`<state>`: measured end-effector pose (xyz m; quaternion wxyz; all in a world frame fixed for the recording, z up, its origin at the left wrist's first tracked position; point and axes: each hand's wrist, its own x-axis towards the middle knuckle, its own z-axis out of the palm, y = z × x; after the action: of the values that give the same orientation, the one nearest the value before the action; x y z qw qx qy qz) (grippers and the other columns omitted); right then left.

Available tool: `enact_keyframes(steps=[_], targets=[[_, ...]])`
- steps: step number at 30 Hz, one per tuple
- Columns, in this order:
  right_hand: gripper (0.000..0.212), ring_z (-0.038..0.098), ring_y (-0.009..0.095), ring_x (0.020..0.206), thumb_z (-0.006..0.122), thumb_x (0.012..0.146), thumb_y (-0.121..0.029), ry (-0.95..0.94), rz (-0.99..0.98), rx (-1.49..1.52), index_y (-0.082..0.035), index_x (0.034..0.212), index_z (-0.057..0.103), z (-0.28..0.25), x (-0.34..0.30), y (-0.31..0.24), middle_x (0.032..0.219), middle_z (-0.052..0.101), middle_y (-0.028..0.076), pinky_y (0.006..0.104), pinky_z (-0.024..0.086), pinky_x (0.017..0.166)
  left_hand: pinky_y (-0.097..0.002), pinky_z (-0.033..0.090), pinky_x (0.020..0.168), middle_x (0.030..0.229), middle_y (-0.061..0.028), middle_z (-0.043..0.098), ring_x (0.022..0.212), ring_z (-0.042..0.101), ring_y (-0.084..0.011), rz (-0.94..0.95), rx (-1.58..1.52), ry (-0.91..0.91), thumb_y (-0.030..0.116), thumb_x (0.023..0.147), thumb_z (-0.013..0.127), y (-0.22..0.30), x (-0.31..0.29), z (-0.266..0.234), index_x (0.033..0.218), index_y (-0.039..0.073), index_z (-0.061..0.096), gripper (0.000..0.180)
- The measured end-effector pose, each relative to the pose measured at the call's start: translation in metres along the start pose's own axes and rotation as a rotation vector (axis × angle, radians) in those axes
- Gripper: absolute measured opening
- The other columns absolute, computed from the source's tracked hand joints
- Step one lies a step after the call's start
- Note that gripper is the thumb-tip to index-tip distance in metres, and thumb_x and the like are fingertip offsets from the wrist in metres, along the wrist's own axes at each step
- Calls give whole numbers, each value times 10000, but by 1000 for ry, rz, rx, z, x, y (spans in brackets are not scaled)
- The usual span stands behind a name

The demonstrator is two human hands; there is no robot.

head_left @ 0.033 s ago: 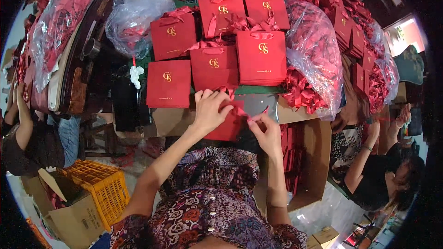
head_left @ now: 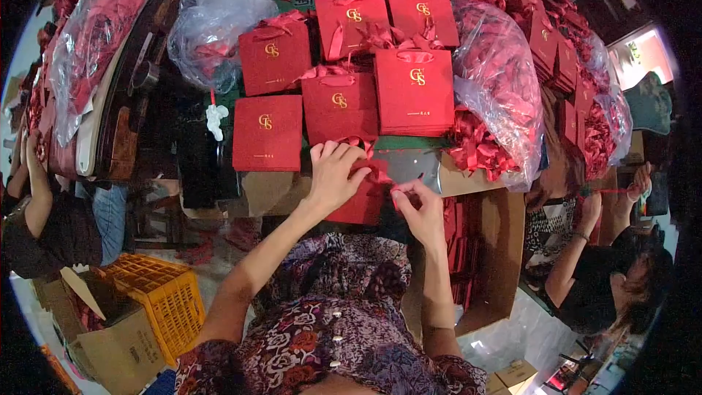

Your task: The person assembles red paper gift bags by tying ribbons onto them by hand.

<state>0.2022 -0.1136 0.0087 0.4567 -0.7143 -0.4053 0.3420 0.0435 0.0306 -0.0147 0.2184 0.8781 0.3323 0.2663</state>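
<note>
At the table's near edge, my left hand [head_left: 335, 174] grips the top of a small red paper bag [head_left: 357, 208], fingers bent over it and thumb toward the ribbon. A red ribbon [head_left: 379, 173] runs from the bag's top toward my right hand [head_left: 420, 206], whose thumb and forefinger are pinched on its end. Just beyond my hands lie flat red paper bags with gold print and ribbon handles: one stack [head_left: 414, 95] at the right, a bag [head_left: 339, 106] in the middle and another [head_left: 267, 135] at the left.
Clear plastic bags of red ribbons [head_left: 501, 88] stand at the right and back left. Below the table's right side, an open cardboard box [head_left: 497, 263] holds red bags. A yellow crate [head_left: 164, 296] sits at lower left. Co-workers [head_left: 607, 271] are on both sides.
My right hand's fingertips have shifted very slightly along the ribbon. The picture is a little darker; my left hand and the bags look unmoved.
</note>
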Motion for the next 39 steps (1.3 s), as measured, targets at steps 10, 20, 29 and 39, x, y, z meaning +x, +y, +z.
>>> enact_keyframes(steps=[10,20,29,39], targets=[[95,531,25,670,663,938,-106,87,40,355,-13,956,649,37,20,-5,790,625,-38,199,441,592,-337,501,830,1100,-150,617,984,620,-210,-450,-976,-175,145,978,601,52,-58,13,1312,-1,367,433],[108,621,226,669,677,889,-98,311,-55,-202,-6,925,631,11,27,18,776,635,127,341,492,625,-303,508,687,811,-75,648,739,632,-148,-539,-874,-438,135,1015,501,25,-96,-15,1097,31,505,133],[287,637,299,964,786,788,-82,-5,-472,-242,-31,1040,658,20,4,-30,1011,652,132,359,510,808,-276,516,681,913,-44,618,791,608,-114,-610,-967,-394,69,967,583,2,-73,-24,1166,5,603,210],[133,661,325,795,707,854,-117,-148,-442,-272,-78,969,655,48,1,-20,892,634,100,405,532,641,-343,526,708,901,-123,680,802,665,-212,-411,-613,-222,122,919,666,-6,-62,-40,1146,24,546,275]])
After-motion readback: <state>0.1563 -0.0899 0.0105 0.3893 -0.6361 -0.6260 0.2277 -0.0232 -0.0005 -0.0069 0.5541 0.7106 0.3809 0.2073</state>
